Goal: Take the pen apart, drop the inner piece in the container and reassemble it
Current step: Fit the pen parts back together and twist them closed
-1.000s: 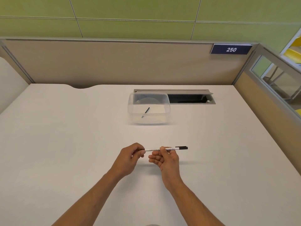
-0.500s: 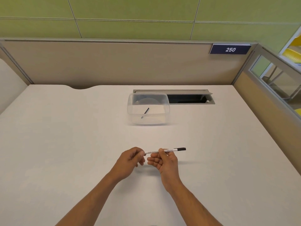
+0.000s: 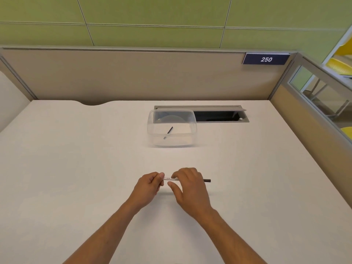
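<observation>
left fingers [image 3: 159, 178] pinched on the near-left end of the pen [image 3: 171, 179], left hand [image 3: 148, 187] curled tight round that tip, so i read it as gripping the pen end. right hand [image 3: 190, 185] arched palm-down over the middle of the white barrel, fingertips [image 3: 174, 176] touching the top of it and thumb low on my side; looks like a light hold on the barrel, though the palm hides most of the contact. black cap end [image 3: 207, 180] sticks out right of the right hand. pen sits level, just above the white desk [image 3: 76, 168], near me at centre. further out, the clear plastic container [image 3: 171, 128] stands well apart toward the back, lid off, with a thin dark inner piece [image 3: 168, 133] lying slanted on its floor. behind it an open cable hatch [image 3: 219, 116] in the desk, then the beige partition [image 3: 133, 77] with a 250 tag [image 3: 266, 59]. my call on progress: inner piece drop is done, pen looks rejoined or nearly so; what's left is likely the final tightening of the left end, can't tell if it is fully seated.
</observation>
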### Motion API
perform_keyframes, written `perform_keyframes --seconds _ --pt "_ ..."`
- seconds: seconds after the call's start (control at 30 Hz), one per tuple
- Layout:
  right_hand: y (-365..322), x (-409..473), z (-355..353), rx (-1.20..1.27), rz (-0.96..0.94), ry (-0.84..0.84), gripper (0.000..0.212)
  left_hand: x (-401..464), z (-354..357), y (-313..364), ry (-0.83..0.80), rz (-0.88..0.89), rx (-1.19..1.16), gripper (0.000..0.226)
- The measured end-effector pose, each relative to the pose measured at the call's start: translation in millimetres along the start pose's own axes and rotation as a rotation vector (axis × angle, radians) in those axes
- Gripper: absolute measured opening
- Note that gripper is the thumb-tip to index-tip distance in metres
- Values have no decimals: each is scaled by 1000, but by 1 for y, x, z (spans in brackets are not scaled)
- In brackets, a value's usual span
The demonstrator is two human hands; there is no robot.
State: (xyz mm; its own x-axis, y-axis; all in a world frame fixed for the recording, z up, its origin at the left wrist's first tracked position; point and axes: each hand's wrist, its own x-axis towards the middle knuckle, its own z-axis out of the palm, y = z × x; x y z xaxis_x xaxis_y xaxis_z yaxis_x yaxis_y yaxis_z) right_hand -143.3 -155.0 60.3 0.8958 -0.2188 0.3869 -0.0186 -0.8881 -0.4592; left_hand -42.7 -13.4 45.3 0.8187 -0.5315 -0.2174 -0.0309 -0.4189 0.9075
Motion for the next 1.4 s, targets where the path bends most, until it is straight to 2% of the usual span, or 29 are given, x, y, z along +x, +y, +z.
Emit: perform_keyframes --seconds 0.07,0.2,0.33,0.47,0.6,0.8,0.93,1.03,1.2,1.33,1.4 --pt "6 6 0 -121 -68 -74 22 -2 1 2 -32 8 4 44" --pt "12 11 -5 -104 -49 -268 16 -3 1 6 -66 6 4 47" --pt "14 13 -9 -185 -125 -188 3 -6 -1 9 -126 -28 -44 45" --pt "16 15 -10 -203 -129 -160 9 -9 0 14 -168 -80 -176 47" --pt "15 14 -10 -167 -123 -160 3 -10 4 14 -136 -88 -220 45" --pt "11 15 -14 -2 -13 -280 16 -10 5 -3 40 150 -19 39" --pt "12 19 -16 201 187 -458 18 -9 1 -10 59 311 102 31" --pt "12 22 -15 235 232 -498 16 -7 2 -15 55 345 146 25" --pt "15 20 -12 122 161 -396 13 -11 4 -17 -66 249 77 30" --pt "13 21 -11 70 67 -346 13 -11 6 -10 -29 116 -43 42" --pt "14 21 -11 29 28 -329 14 -9 5 -6 -72 12 -120 44"
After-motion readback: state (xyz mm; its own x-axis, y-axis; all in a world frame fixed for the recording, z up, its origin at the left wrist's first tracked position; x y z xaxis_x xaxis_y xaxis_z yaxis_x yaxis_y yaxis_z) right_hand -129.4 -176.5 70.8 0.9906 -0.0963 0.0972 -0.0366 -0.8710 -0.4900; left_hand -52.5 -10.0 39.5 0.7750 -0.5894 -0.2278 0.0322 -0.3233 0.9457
